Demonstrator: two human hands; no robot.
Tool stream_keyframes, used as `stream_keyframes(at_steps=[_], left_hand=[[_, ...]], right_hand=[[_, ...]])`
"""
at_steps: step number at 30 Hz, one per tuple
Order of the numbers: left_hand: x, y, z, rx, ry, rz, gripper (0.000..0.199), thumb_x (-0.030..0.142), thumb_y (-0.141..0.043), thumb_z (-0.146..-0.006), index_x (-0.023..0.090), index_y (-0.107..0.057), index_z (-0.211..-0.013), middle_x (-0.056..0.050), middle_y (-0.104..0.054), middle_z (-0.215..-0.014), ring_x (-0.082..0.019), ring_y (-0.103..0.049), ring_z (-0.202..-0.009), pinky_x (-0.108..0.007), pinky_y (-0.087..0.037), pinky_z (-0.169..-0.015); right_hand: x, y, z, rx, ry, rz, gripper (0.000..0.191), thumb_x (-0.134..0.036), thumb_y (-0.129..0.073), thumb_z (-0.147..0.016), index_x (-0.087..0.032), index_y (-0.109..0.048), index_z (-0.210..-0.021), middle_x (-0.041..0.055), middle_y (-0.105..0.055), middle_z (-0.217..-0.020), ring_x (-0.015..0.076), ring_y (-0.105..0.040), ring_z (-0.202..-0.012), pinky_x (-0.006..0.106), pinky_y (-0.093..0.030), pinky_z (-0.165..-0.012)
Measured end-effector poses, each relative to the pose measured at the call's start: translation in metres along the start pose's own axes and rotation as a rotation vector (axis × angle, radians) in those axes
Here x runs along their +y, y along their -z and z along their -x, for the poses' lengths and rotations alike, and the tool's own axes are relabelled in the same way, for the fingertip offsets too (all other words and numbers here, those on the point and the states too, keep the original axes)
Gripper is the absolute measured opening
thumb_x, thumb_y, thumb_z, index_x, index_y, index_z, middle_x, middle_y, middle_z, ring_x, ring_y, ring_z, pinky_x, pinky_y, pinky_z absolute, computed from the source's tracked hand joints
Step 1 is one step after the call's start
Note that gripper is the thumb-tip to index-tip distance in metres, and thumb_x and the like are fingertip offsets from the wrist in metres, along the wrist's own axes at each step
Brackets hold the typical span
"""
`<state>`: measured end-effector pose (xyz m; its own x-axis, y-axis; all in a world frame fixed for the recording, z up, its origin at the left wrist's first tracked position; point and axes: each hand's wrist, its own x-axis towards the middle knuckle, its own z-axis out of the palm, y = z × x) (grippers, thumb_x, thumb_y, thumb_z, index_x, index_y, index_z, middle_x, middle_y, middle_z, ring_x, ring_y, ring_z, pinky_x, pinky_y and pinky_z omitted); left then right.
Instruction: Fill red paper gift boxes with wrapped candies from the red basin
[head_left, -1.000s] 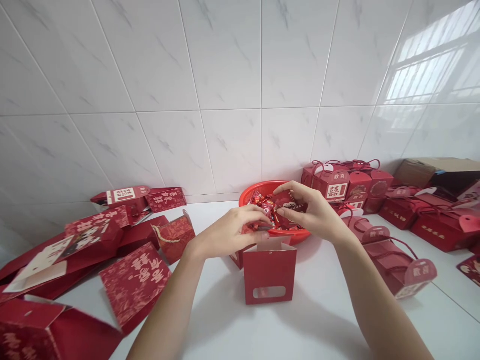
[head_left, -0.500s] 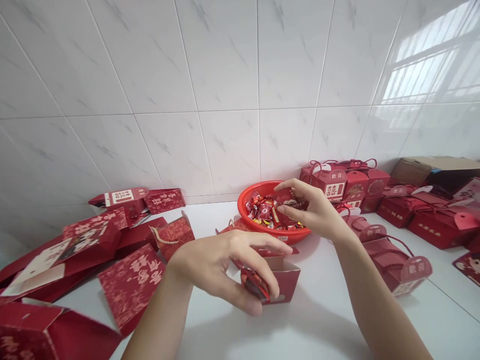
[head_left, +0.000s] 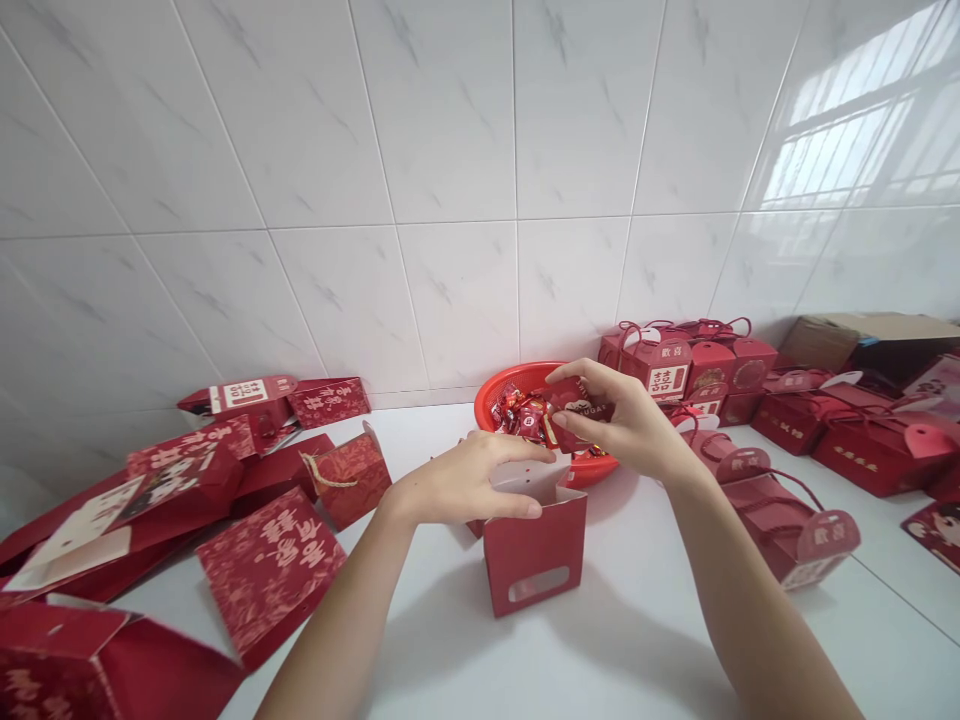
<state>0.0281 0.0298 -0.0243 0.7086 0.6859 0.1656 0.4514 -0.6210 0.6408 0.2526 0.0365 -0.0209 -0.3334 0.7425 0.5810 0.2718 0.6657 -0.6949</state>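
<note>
In the head view a small red gift box (head_left: pixel 536 555) stands upright on the white table, its top open and a clear window low on its front. My left hand (head_left: pixel 465 480) is over the box's opening, thumb and fingers apart, with no sweet showing in it. The thumb is at the front rim; I cannot tell whether it touches. Between the thumb and fingers of my right hand (head_left: pixel 626 415) is a flat dark red packet (head_left: pixel 577 410) with pale print. It is above the red plastic basket (head_left: pixel 491 385), which holds wrapped sweets (head_left: pixel 527 415).
Several flat or part-folded red boxes (head_left: pixel 270 570) lie on the left. Closed red boxes with cord handles (head_left: pixel 787 530) stand on the right, more (head_left: pixel 667 370) against the tiled wall (head_left: pixel 457 300). A cardboard box (head_left: pixel 862 335) is at the far right.
My left hand has moved up and back over the box; the red-wrapped sweet it held is out of sight. The box has shifted slightly left. The packet now shows pinched in my right hand.
</note>
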Motion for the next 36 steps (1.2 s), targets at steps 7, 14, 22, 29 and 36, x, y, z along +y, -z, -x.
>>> stream_keyframes(at_steps=[7, 14, 22, 29, 36], left_hand=[[-0.019, 0.01, -0.002, -0.173, -0.004, 0.17, 0.055, 0.029, -0.076, -0.079, 0.029, -0.064, -0.132, -0.005, -0.066, -0.134, -0.03, -0.06, -0.125, -0.036, -0.049, -0.101], [-0.039, 0.014, -0.005, -0.223, 0.113, 0.211, 0.057, 0.044, -0.083, -0.069, 0.024, -0.069, -0.12, -0.006, -0.068, -0.127, -0.029, -0.067, -0.11, -0.04, -0.052, -0.099], [-0.043, 0.012, -0.007, -0.193, 0.071, 0.162, 0.058, 0.044, -0.084, -0.067, 0.024, -0.069, -0.119, -0.005, -0.068, -0.124, -0.03, -0.063, -0.116, -0.039, -0.051, -0.1], [-0.038, 0.014, -0.005, -0.193, 0.095, 0.162, 0.067, 0.041, -0.084, -0.069, 0.032, -0.064, -0.132, -0.005, -0.061, -0.141, -0.033, -0.059, -0.125, -0.04, -0.053, -0.098], [-0.038, 0.011, -0.001, -0.182, 0.161, 0.276, 0.081, 0.027, -0.069, -0.082, 0.034, -0.033, -0.154, -0.004, -0.035, -0.161, -0.031, -0.045, -0.14, -0.039, -0.053, -0.099]], right_hand=[[-0.004, -0.016, 0.001, -0.106, -0.001, -0.12, 0.016, -0.022, -0.063, -0.086, -0.021, -0.06, -0.102, 0.0002, -0.065, -0.084, 0.0135, -0.061, -0.067, 0.024, -0.049, -0.059], [0.001, -0.03, 0.0, -0.214, 0.044, -0.073, 0.011, -0.019, -0.064, -0.086, -0.019, -0.06, -0.096, 0.0006, -0.064, -0.084, 0.0131, -0.058, -0.07, 0.024, -0.047, -0.062], [-0.004, -0.026, 0.0, -0.388, 0.082, -0.097, 0.017, -0.024, -0.063, -0.092, -0.019, -0.062, -0.108, 0.0034, -0.073, -0.096, 0.0161, -0.068, -0.088, 0.027, -0.053, -0.077], [-0.005, -0.013, 0.001, -0.281, 0.105, 0.023, 0.019, -0.034, -0.06, -0.094, -0.019, -0.065, -0.103, 0.0053, -0.071, -0.098, 0.0171, -0.068, -0.088, 0.029, -0.055, -0.078], [0.003, -0.001, 0.001, -0.324, 0.019, 0.288, 0.031, -0.035, -0.067, -0.088, -0.021, -0.063, -0.115, 0.0065, -0.069, -0.108, 0.0194, -0.065, -0.091, 0.029, -0.051, -0.073]])
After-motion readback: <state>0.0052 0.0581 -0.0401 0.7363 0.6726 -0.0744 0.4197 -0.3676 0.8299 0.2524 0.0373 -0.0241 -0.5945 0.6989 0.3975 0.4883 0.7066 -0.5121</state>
